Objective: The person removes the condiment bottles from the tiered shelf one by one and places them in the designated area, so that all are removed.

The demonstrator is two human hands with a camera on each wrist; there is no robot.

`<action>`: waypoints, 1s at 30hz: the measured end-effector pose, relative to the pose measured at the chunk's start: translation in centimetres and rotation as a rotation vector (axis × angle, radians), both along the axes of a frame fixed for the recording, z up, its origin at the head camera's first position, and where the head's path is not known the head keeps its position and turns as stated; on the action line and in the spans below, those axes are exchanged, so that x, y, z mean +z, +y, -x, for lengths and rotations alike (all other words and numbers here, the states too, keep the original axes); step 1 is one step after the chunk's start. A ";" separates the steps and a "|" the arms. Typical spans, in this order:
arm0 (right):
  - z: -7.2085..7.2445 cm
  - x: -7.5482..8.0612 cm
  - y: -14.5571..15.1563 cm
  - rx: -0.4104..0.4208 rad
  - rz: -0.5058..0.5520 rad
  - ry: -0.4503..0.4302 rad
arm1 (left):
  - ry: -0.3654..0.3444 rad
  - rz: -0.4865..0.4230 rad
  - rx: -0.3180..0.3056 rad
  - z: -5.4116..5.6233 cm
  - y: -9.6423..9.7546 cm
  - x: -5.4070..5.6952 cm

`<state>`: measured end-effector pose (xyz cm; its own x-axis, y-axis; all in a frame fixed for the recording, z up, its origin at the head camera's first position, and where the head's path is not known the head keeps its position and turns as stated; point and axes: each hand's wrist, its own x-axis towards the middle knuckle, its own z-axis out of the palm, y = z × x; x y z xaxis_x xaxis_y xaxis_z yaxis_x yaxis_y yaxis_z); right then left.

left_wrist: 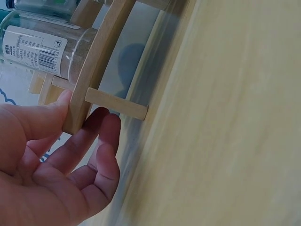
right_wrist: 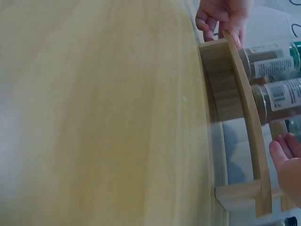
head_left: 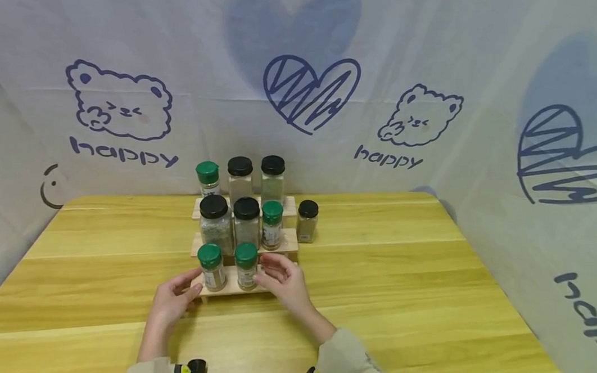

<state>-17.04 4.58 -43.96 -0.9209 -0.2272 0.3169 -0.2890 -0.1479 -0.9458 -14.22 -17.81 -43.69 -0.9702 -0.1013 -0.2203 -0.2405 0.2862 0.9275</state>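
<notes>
The left hand's [head_left: 171,297] fingers pinch the left end of a three-tier wooden spice rack's [head_left: 290,242] near shelf [left_wrist: 102,59], on the counter [head_left: 383,261]. The right hand [head_left: 285,280], fingers loosely bent and gripping nothing, is beside the near right green-lidded jar [head_left: 247,273]. The rack bears eight jars: two near, three middle, three far. One black-lidded jar [head_left: 308,224] stands right.
</notes>
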 end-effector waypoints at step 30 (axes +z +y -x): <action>-0.8 2.6 -1.8 0.040 -0.109 -0.085 | -0.029 -0.026 -0.001 0.0 -0.1 0.1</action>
<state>-16.28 2.79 -41.33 -0.9329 -0.2933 0.2090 -0.2027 -0.0523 -0.9778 -14.22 -17.92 -43.56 -0.9634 -0.0938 -0.2511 -0.2672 0.2624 0.9272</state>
